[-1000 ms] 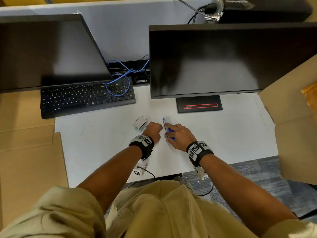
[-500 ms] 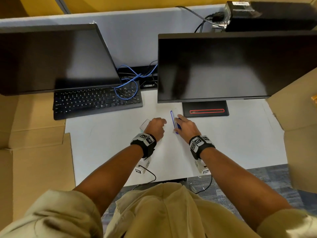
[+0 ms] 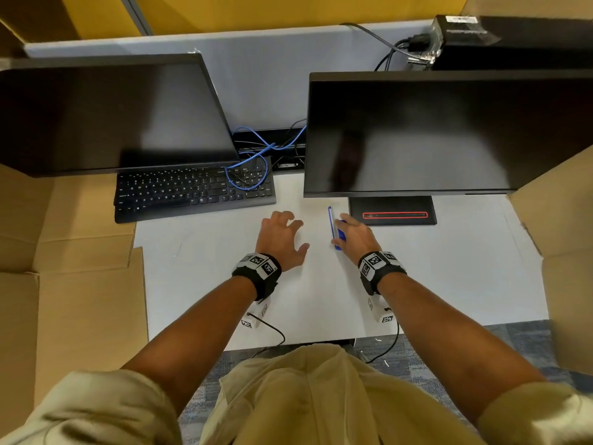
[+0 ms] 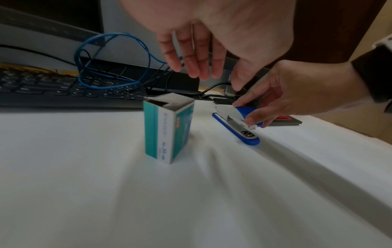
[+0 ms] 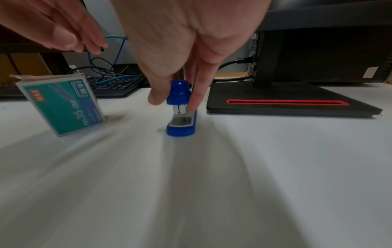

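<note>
Stapler [image 3: 331,221] lies flat on the table [image 3: 465,268], long axis near-to-far, anvil end nearest. Right hand [image 3: 354,234] pinches its top from above; left hand [image 3: 279,239] hovers slack-fingered, holding nothing.

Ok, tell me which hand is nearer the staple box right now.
Left. The left hand hovers just above the staple box, fingers spread, not touching it. The right hand is off to the box's right, its grip pinching the blue stapler.

White desk [image 3: 449,271] — on it keyboard [image 3: 192,194], monitor base [image 3: 393,211], stapler [image 5: 180,120], upright staple box [image 4: 167,129].
</note>
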The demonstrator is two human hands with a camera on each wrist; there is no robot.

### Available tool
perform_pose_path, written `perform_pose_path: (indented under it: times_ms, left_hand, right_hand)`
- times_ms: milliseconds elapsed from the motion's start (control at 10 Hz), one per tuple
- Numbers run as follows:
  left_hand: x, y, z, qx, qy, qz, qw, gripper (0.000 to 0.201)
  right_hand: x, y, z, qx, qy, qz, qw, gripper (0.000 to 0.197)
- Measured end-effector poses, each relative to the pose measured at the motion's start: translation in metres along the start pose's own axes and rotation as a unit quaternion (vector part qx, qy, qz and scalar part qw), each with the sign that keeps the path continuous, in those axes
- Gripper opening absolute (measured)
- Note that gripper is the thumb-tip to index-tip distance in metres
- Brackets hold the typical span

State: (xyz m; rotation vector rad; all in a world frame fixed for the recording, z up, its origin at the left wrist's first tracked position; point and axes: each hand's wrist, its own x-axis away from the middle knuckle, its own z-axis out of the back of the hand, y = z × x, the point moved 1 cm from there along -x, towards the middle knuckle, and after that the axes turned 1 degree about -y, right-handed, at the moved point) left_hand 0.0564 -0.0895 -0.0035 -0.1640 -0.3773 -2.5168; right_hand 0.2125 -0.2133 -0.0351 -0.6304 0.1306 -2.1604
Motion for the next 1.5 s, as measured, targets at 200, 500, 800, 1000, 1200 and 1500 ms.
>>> perform_pose_path:
  times_ms: [200,500,800,1000,1200,1500]
  left_hand:
    - [0.004,-0.016,-0.007,0.016,-0.076,0.054,0.996,0.053]
    - [-0.020,0.004,-0.005,0.099,-0.070,0.010,0.993,0.053]
    - [-0.030,0.018,-0.010,0.121,-0.065,0.021,0.990,0.053]
    - [-0.026,0.017,-0.009,0.119,-0.059,0.022,0.991,0.051]
    - [-0.024,0.018,-0.005,0.108,-0.057,0.022,0.992,0.048]
    - [-0.013,0.016,0.010,0.085,-0.017,-0.014,0.996,0.064]
  right_hand:
    - [0.001,-0.002,0.001,0.007,0.002,0.008,1.000,0.050]
    - [0.003,-0.007,0.003,0.012,-0.009,0.005,1.000,0.052]
    - [0.006,-0.008,-0.001,0.006,-0.015,0.002,1.000,0.056]
    - [0.007,-0.010,0.000,-0.006,-0.016,0.000,1.000,0.053]
    - [0.010,-0.011,0.000,0.004,-0.016,-0.007,1.000,0.056]
    - [0.028,-0.018,0.009,0.081,0.059,0.022,0.995,0.066]
